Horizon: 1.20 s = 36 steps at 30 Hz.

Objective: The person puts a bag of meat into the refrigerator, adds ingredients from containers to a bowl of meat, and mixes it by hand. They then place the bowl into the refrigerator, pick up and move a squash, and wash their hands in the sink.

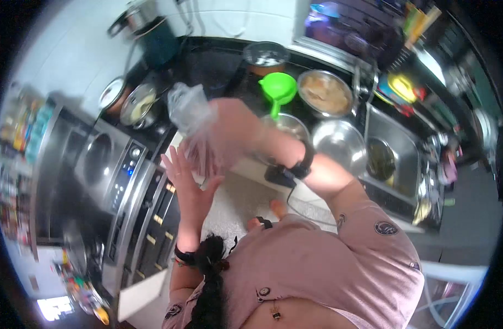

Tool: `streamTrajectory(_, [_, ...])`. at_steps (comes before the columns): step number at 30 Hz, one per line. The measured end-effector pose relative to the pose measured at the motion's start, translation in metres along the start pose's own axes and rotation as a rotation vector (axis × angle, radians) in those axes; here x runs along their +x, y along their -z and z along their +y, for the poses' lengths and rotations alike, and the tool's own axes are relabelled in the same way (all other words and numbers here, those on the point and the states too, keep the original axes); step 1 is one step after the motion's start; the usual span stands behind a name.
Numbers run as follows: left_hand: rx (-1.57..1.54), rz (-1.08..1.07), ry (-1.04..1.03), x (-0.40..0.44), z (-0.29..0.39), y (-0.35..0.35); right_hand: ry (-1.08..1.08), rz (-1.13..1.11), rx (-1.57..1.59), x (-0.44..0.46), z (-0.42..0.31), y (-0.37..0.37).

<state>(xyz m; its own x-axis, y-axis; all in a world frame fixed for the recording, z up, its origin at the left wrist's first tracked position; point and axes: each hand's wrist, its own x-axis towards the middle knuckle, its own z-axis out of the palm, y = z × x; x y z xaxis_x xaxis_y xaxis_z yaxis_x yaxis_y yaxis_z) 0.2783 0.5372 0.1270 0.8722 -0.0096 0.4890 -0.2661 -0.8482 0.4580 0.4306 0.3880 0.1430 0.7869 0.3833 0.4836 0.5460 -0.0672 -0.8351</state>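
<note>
The right hand (pixel 235 129) is a smear of motion from where I stand, out over the counter's near edge. A clear plastic bag (pixel 188 107) puffs up against its far side, but the blur swallows the fingers, and I can't tell whether they are closed on it. Below the bag and next to that hand run some pinkish strips (pixel 199 156), too smudged to name, and I can't say whether they're inside the plastic.

The left hand (pixel 190 183) is easier to read: palm raised, fingers spread and thumb apart, just below the bag and the strips. Whether its fingertips touch them is lost in the blur.

On the dark countertop (pixel 207 66) a bright green strainer (pixel 279 88) has its handle pointing down over a metal bowl (pixel 290 126), which the right forearm partly covers; its contents are hard to make out. Beside the strainer sits a metal basin (pixel 325 93) of orange-tan food, and nearer the sink (pixel 408 156) a shiny steel bowl (pixel 339 145). A dark round vessel (pixel 381 160) lies in the sink, its inside murky. A dark-rimmed pot (pixel 266 55) stands at the back, and off to the left a steel pot (pixel 139 107) holds something pale. A dark braid (pixel 210 279) hangs over the pink shirt (pixel 312 263), hiding part of the left forearm.
</note>
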Motion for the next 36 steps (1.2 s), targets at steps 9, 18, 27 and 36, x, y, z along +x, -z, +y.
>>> streamTrajectory(9, [-0.426,-0.463,-0.298,-0.044,0.068,-0.087,-0.155,0.239,-0.282,-0.17,-0.062,0.032])
streamTrajectory(18, [-0.702,-0.669,-0.298,-0.107,0.255,-0.165,-0.389,0.396,-0.494,-0.345,-0.135,0.161])
streamTrajectory(27, [-1.301,-0.936,-0.655,-0.212,0.494,-0.266,-0.521,0.921,-0.593,-0.582,-0.268,0.304])
streamTrajectory(36, [-0.704,-1.074,-1.442,-0.295,0.699,-0.23,-0.764,0.624,-1.341,-0.722,-0.395,0.318])
